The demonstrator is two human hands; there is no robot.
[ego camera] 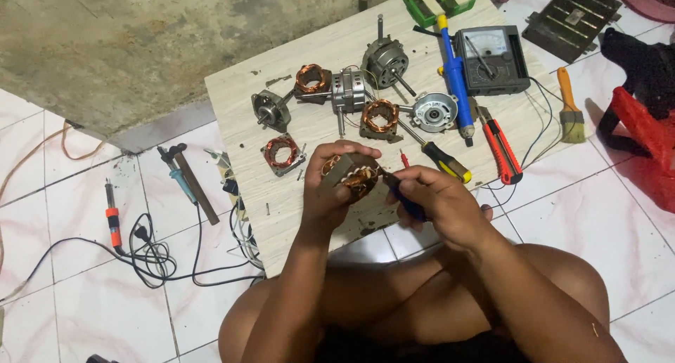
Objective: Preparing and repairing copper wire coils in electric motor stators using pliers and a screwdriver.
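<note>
On a white tiled floor, a low wooden counter carries three copper-wound stators and several motor housings, already taken apart. Above its near edge, the left hand grips another stator while the right hand pinches a blue-handled tool against its windings, which look still intact.

You've got spare copper-wound stators and a motor scattered on the far tabletop. There's an analog multimeter far right, with a blue desoldering pump and red cutter beside it. Paintbrush sits on the floor right, soldering iron on the floor left.
</note>
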